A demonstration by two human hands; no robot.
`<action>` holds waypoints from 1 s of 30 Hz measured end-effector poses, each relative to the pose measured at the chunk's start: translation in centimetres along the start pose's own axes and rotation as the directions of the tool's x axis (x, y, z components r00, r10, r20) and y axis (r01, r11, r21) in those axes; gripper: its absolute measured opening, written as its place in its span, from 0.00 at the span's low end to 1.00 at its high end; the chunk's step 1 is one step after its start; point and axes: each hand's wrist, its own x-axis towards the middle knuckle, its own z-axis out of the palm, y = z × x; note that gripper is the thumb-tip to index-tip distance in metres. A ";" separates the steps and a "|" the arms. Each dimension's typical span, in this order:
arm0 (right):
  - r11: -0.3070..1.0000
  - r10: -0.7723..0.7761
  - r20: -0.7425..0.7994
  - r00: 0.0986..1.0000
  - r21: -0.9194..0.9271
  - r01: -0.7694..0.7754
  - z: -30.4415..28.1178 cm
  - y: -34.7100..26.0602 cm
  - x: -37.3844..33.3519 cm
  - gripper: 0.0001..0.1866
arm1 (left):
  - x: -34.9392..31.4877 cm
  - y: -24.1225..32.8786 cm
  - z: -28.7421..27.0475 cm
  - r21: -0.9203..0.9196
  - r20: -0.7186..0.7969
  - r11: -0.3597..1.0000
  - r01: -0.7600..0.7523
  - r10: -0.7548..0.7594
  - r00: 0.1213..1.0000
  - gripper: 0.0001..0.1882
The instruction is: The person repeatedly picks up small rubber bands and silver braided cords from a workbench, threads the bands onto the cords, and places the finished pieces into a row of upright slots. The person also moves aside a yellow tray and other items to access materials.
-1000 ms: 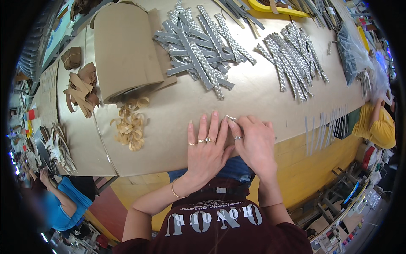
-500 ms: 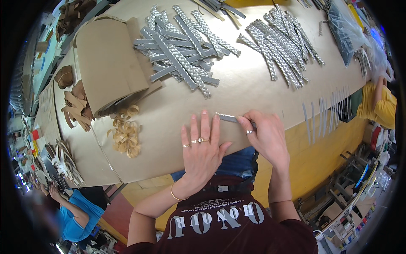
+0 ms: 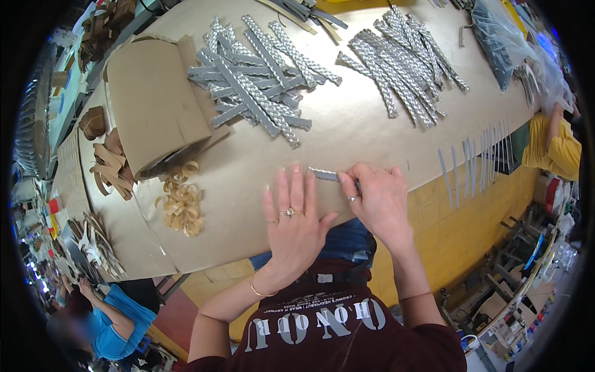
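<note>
A short braided silver strip with grey backing (image 3: 324,175) lies close to the table's near edge. My right hand (image 3: 379,201) is closed on its right end in a pinch, and the fingers cover that end. My left hand (image 3: 293,226) rests with fingers stretched out, nothing in it, its fingertips just left of the strip's free end. Beyond the hands is a loose pile of braided silver and grey strips (image 3: 257,84). Farther right, more braided strips (image 3: 396,74) lie in a bundle, silver side up.
A large rolled brown sheet (image 3: 152,102) stands at the left of the table (image 3: 248,167). Beside it are tan curled strips (image 3: 181,204) and brown scraps (image 3: 113,164). Thin grey strips (image 3: 468,164) hang over the right edge. Co-workers in blue (image 3: 124,322) and yellow (image 3: 551,146) sit at the sides.
The whole view has shifted slightly, so the piles appear a little farther left. Both hands keep nearly the same pose, and the strip is still pinched in my right hand.
</note>
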 end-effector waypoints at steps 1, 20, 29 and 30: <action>1.000 -0.014 -0.020 1.000 -0.004 0.014 0.1 0.0 -0.1 0.13 | 0.0 0.2 0.1 -0.044 -0.018 0.998 -0.037 0.036 0.999 0.42; 0.979 0.095 0.108 0.990 0.168 -0.112 -2.6 3.1 -1.6 0.14 | 0.8 0.3 1.2 -0.251 0.023 0.951 -0.179 0.191 0.981 0.47; 0.985 0.100 0.084 0.991 0.133 -0.111 -2.3 2.8 -1.6 0.12 | 1.0 0.4 1.0 -0.218 0.047 0.958 -0.184 0.199 0.979 0.46; 0.985 0.107 0.086 0.991 0.127 -0.118 -2.3 2.8 -1.6 0.12 | 1.0 0.4 0.9 -0.214 0.050 0.959 -0.186 0.201 0.978 0.46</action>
